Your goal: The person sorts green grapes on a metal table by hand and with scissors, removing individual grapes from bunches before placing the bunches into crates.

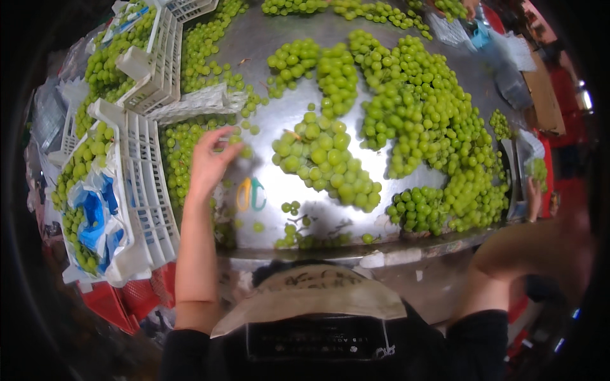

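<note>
My left hand (pixel 215 157) hovers over the left part of the metal table, thumb and fingers apart and bent, with loose grapes (pixel 246 152) close to its fingertips. Just below it are scissors with one yellow and one teal handle loop (pixel 258 194); their blades cannot be made out. In the middle lies a large bunch of green grapes (pixel 327 159). My right forearm (pixel 534 254) reaches up and to the right, blurred, and its hand is out of view. Beyond it another hand (pixel 535 198), whose owner I cannot tell, holds a small grape bunch (pixel 538 170).
White plastic crates (pixel 149 184) with grapes and blue-and-white lining stand at left, with a red crate (pixel 130 303) below. Piled bunches (pixel 432 101) cover the right of the table (pixel 254 32). White netting (pixel 200 105) lies by the crates; a cardboard box (pixel 543 95) stands far right.
</note>
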{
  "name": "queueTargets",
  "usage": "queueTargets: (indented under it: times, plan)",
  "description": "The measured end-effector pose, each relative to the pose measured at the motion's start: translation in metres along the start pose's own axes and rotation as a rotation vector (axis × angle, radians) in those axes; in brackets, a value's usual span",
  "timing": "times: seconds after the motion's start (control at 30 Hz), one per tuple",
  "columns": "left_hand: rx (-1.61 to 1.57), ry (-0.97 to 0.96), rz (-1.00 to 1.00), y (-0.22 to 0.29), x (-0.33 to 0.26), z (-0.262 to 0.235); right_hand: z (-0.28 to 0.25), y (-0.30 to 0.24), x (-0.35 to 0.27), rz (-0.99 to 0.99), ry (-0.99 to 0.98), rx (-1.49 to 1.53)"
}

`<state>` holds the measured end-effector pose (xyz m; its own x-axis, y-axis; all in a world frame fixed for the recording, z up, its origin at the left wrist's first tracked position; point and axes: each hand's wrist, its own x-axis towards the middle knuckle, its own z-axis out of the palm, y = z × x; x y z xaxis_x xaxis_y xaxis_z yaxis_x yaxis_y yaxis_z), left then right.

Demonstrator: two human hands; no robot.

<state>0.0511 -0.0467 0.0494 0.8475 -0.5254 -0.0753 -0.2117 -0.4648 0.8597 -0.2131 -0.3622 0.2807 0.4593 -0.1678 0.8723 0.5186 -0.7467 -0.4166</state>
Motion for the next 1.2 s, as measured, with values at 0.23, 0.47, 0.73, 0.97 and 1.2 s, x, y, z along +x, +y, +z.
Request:
queueTargets:
  times: [0.23, 0.47, 0.73, 0.97, 1.2]
  plan:
    - [0.616, -0.078, 0.011, -0.039, -0.061, 0.04, 0.146, 0.062, -0.138, 0.837, -0.397, -0.164]
    - [0.735, -0.034, 0.038, -0.063, -0.074, 0.064, 0.196, 0.086, -0.204, 0.447, -0.67, -0.455]
    - [0.662, -0.043, -0.021, -0.068, -0.076, 0.06, 0.191, 0.103, -0.21, 0.523, -0.537, -0.32]
    - [0.554, -0.009, -0.09, -0.068, -0.071, 0.048, 0.192, 0.1, -0.212, 0.452, -0.591, -0.32]
    - [0.603, 0.047, 0.042, -0.079, -0.067, 0.04, 0.197, 0.097, -0.213, 0.444, -0.592, -0.298]
